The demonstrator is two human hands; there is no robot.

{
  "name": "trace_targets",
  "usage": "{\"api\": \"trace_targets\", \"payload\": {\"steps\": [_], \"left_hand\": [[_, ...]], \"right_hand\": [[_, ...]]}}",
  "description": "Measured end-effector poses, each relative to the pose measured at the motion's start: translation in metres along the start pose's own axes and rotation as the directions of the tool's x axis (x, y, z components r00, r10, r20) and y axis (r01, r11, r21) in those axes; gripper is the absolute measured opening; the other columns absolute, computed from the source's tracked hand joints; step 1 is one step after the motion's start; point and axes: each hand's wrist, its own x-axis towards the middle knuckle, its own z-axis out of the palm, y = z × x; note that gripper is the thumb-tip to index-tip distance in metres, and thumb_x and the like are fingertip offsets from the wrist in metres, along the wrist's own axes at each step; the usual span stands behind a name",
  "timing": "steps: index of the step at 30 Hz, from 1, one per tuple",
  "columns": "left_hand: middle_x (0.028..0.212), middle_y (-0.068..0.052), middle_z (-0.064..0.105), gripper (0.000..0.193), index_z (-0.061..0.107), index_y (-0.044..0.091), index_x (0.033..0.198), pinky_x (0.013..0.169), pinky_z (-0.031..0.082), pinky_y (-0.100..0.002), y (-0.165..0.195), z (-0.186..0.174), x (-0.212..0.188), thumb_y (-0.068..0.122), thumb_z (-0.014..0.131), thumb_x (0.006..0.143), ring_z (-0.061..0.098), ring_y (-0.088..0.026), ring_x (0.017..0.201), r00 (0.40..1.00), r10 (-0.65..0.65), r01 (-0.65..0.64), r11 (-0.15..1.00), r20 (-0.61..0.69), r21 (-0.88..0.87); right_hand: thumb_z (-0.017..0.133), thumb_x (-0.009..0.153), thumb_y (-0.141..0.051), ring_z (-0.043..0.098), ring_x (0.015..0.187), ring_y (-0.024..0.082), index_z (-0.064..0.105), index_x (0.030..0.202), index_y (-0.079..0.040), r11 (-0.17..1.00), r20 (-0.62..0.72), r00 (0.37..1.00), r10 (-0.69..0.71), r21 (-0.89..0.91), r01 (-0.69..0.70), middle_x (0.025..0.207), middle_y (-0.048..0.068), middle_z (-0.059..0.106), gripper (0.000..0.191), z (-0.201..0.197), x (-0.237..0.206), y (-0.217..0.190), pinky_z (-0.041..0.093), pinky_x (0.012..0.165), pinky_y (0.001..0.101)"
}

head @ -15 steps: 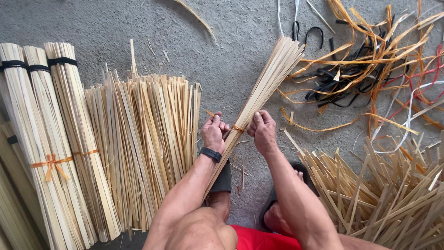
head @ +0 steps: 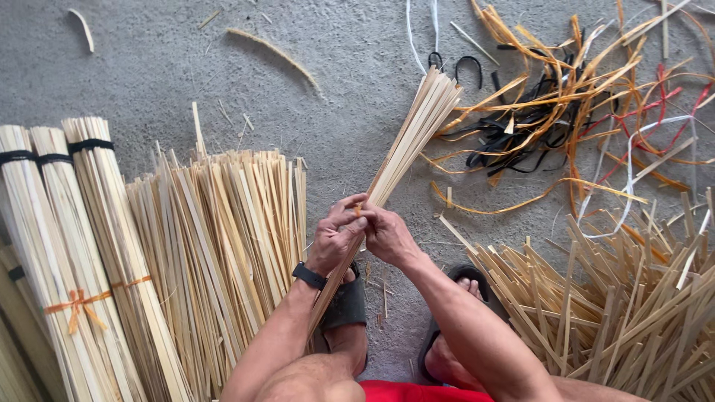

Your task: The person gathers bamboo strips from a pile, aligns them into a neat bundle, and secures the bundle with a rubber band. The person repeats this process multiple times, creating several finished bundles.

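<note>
The bundle of bamboo strips [head: 406, 145] runs diagonally, fanned end up-right, lower end by the left sandal [head: 344, 304]. Both grips clamp its middle: left hand [head: 337, 237] wraps from the left, right hand [head: 387, 234] pinches an orange tie [head: 357, 211] there.

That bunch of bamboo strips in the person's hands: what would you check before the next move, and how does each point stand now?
1. Both hands on the bunch: ok, left hand and right hand meet at its middle.
2. Orange tie at the grip: cannot tell if knotted; fingers cover it.
3. Far ends even: not ok, they fan out.
4. Near end: cannot tell, hidden behind the left forearm.
5. Loose strips and tied bundles apart from the bunch: ok.
</note>
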Motion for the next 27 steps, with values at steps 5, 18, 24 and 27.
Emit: {"api": "trace_targets", "payload": {"steps": [5, 18, 24, 27], "left_hand": [[0.116, -0.012, 0.075, 0.041, 0.064, 0.023, 0.14, 0.086, 0.057, -0.027, -0.026, 0.007, 0.007, 0.017, 0.063, 0.099, 0.069, -0.017, 0.099, 0.85, -0.52, 0.525, 0.85, 0.079, -0.049], [0.095, -0.007, 0.081, 0.025, 0.074, 0.004, 0.111, 0.077, 0.064, -0.028, -0.047, 0.011, 0.025, 0.019, 0.076, 0.092, 0.078, -0.015, 0.087, 0.907, -0.42, 0.42, 0.906, -0.029, 0.041], [0.092, -0.008, 0.08, 0.016, 0.076, 0.008, 0.103, 0.074, 0.063, -0.03, -0.04, 0.018, 0.026, 0.02, 0.073, 0.093, 0.077, -0.015, 0.082, 0.889, -0.442, 0.452, 0.889, -0.117, 0.079], [0.085, -0.009, 0.077, 0.017, 0.079, 0.008, 0.102, 0.067, 0.059, -0.034, -0.044, 0.016, 0.026, 0.021, 0.076, 0.091, 0.072, -0.018, 0.073, 0.992, -0.126, 0.12, 0.933, -0.003, 0.339]], "right_hand": [[0.06, 0.103, -0.014, 0.067, 0.083, 0.016, 0.067, 0.107, -0.004, 0.934, -0.065, 0.951, 0.301, 0.222, -0.28, 0.086, 0.006, 0.072, 0.013, 0.002, 0.0, 0.021, 0.056, 0.074, 0.0345], [0.05, 0.11, -0.025, 0.047, 0.055, 0.005, 0.057, 0.099, -0.006, 0.663, -0.152, 0.831, 0.535, 0.686, -0.301, 0.067, -0.002, 0.053, 0.023, 0.0, 0.009, 0.018, 0.04, 0.047, 0.0219], [0.057, 0.107, -0.018, 0.047, 0.058, 0.006, 0.056, 0.11, -0.001, 0.614, -0.135, 0.881, 0.454, 0.764, -0.199, 0.073, -0.001, 0.053, 0.018, -0.007, 0.017, 0.014, 0.039, 0.048, 0.023], [0.059, 0.105, -0.019, 0.051, 0.064, 0.008, 0.054, 0.119, 0.001, 0.697, -0.102, 0.87, 0.483, 0.646, -0.311, 0.081, 0.002, 0.056, 0.024, -0.009, 0.03, 0.009, 0.043, 0.053, 0.0265]]}}
